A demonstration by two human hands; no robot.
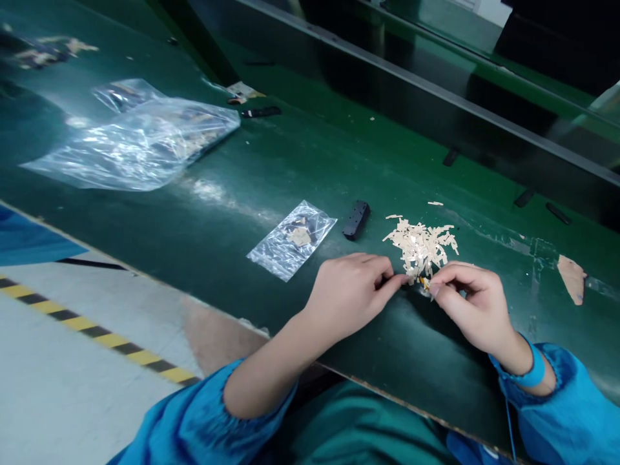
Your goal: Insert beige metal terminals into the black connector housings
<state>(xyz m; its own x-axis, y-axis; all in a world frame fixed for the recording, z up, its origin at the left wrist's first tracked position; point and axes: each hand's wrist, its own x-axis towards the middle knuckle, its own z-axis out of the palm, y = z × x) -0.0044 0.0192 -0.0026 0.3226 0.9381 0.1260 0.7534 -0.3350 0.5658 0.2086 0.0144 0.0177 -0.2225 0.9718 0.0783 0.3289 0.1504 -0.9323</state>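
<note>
Small beige strips lie in a loose pile (420,245) on the green work table (290,165). At the pile's near edge, my left hand (356,287) has its thumb and index finger pinched together; what sits between them is too small to name. Facing it, my right hand (472,300) pinches a tiny piece with a yellow-orange part (425,283) at its fingertips. A blue band circles my right wrist. Left of the pile stands a black block with small holes (356,219). Beside that lies a small clear zip bag (292,240) with a few beige and dark bits inside.
A large clear plastic bag (159,139) of parts lies at the left. Black pieces (450,157) are scattered along the back, below a dark raised ledge. A brown scrap (571,279) is at the right. The table's front edge runs close to my body.
</note>
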